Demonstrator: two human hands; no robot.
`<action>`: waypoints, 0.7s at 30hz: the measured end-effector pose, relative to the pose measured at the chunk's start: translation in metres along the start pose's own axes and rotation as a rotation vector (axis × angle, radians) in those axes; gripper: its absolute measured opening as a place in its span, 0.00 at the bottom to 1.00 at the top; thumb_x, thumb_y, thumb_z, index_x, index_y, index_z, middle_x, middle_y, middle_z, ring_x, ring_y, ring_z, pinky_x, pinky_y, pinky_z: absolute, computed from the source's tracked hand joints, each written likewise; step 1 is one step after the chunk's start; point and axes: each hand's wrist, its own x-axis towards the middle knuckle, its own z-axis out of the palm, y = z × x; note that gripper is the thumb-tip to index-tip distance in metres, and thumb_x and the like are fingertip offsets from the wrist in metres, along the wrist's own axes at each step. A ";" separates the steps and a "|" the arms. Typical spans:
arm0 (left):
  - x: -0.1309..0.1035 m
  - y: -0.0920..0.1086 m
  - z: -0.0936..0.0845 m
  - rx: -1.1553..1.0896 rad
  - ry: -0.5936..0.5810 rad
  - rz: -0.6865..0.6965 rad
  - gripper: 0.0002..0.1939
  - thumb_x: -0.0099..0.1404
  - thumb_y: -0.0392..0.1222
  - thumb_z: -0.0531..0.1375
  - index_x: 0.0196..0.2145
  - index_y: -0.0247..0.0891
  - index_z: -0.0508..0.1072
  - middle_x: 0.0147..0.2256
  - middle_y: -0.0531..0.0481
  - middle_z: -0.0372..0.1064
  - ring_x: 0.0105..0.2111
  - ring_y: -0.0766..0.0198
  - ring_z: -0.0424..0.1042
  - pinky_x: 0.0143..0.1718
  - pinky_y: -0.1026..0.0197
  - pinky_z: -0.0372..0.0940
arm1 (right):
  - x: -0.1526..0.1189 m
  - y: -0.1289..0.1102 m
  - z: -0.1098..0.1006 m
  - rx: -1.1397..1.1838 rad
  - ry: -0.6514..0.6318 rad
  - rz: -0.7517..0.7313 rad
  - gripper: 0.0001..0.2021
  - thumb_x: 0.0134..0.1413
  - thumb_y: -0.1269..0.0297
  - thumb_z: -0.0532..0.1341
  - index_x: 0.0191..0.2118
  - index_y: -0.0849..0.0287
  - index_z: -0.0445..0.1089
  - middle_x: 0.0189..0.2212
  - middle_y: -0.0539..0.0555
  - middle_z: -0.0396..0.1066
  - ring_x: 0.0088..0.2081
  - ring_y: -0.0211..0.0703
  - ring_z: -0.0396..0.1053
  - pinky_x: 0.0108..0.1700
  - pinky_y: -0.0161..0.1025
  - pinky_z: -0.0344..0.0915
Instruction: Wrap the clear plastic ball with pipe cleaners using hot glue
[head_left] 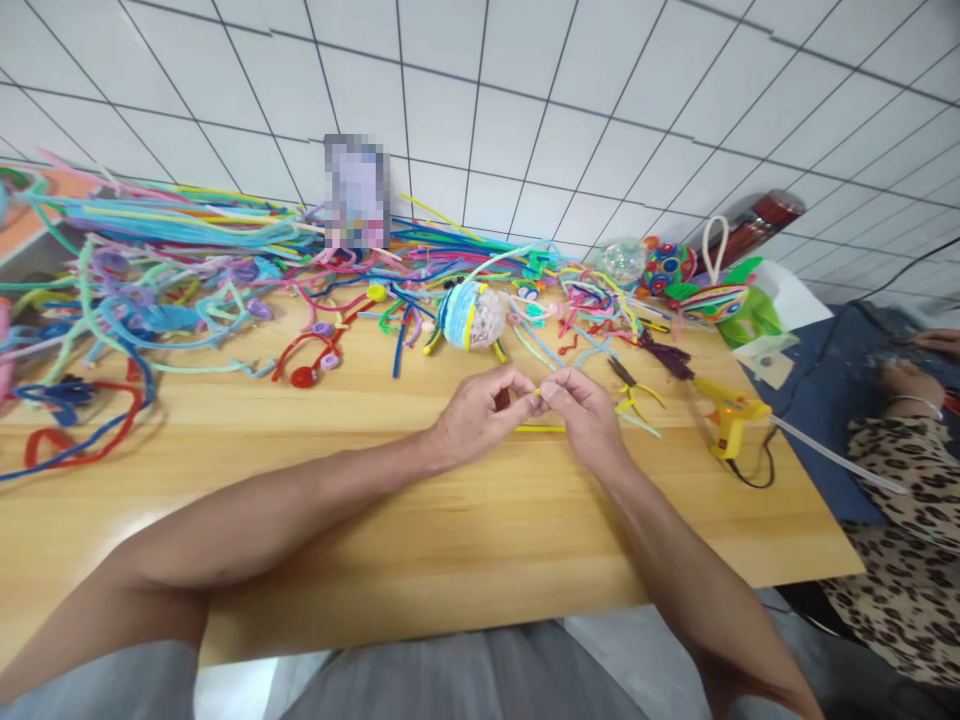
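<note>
My left hand (486,412) and my right hand (583,410) meet above the middle of the wooden table (420,560). Both are closed, fingertips pinching a short yellow pipe cleaner (537,392) between them. Most of that piece is hidden by the fingers. Under the hands a straight yellow pipe cleaner (541,429) lies on the wood. Just beyond them sits a clear ball (471,316), partly wrapped in blue and yellow pipe cleaners. To the right of my right hand lie dark-jawed pliers with yellow handles (628,382).
Tangled coloured pipe cleaners (172,300) spread along the left and back. A yellow glue gun (729,412) with a protruding stick lies near the right edge, its cord beside it. Decorated balls (666,266) and a dark red cylinder (772,215) stand back right. Another person's patterned sleeve (892,470) is at right.
</note>
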 end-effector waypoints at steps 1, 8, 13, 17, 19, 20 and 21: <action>0.000 0.001 -0.001 -0.009 -0.003 -0.002 0.10 0.71 0.45 0.61 0.35 0.36 0.75 0.25 0.56 0.68 0.23 0.71 0.59 0.26 0.67 0.54 | 0.000 0.000 0.001 0.012 -0.008 -0.008 0.17 0.55 0.46 0.72 0.32 0.55 0.72 0.25 0.47 0.73 0.29 0.40 0.70 0.37 0.40 0.69; 0.000 0.001 -0.001 -0.021 0.016 0.036 0.11 0.70 0.44 0.61 0.33 0.36 0.78 0.28 0.53 0.73 0.25 0.70 0.62 0.28 0.65 0.56 | -0.001 -0.002 0.002 -0.024 -0.019 -0.039 0.19 0.55 0.44 0.71 0.34 0.54 0.72 0.26 0.47 0.72 0.30 0.40 0.70 0.38 0.41 0.71; 0.000 0.000 -0.003 0.015 0.000 0.101 0.11 0.70 0.45 0.61 0.33 0.37 0.78 0.28 0.53 0.72 0.27 0.68 0.64 0.30 0.64 0.58 | -0.002 -0.002 0.000 -0.042 -0.049 -0.070 0.18 0.57 0.44 0.70 0.33 0.54 0.71 0.26 0.48 0.72 0.30 0.41 0.70 0.38 0.41 0.70; 0.001 0.000 -0.003 0.086 0.003 0.160 0.11 0.71 0.45 0.60 0.33 0.37 0.74 0.26 0.55 0.67 0.26 0.69 0.63 0.30 0.65 0.58 | -0.004 -0.003 0.000 -0.100 -0.035 -0.096 0.17 0.58 0.46 0.69 0.33 0.54 0.72 0.27 0.48 0.72 0.32 0.41 0.70 0.38 0.40 0.69; 0.000 -0.001 -0.001 0.108 0.028 0.166 0.10 0.71 0.45 0.61 0.34 0.38 0.72 0.25 0.57 0.64 0.24 0.70 0.61 0.28 0.66 0.57 | -0.004 -0.004 0.000 -0.115 -0.006 -0.099 0.16 0.58 0.47 0.69 0.33 0.54 0.71 0.27 0.48 0.73 0.31 0.41 0.70 0.37 0.40 0.69; 0.000 -0.001 0.001 0.111 0.043 0.166 0.10 0.70 0.46 0.62 0.34 0.38 0.71 0.25 0.58 0.64 0.23 0.71 0.60 0.27 0.66 0.57 | -0.004 -0.005 0.000 -0.118 0.010 -0.099 0.16 0.58 0.47 0.69 0.32 0.54 0.71 0.27 0.48 0.73 0.31 0.41 0.70 0.37 0.40 0.69; -0.001 -0.002 0.002 0.113 0.059 0.167 0.10 0.70 0.46 0.63 0.35 0.38 0.71 0.25 0.59 0.63 0.23 0.71 0.60 0.26 0.66 0.56 | -0.004 -0.005 0.000 -0.118 0.024 -0.097 0.15 0.58 0.48 0.69 0.32 0.54 0.71 0.27 0.48 0.73 0.31 0.41 0.71 0.37 0.40 0.69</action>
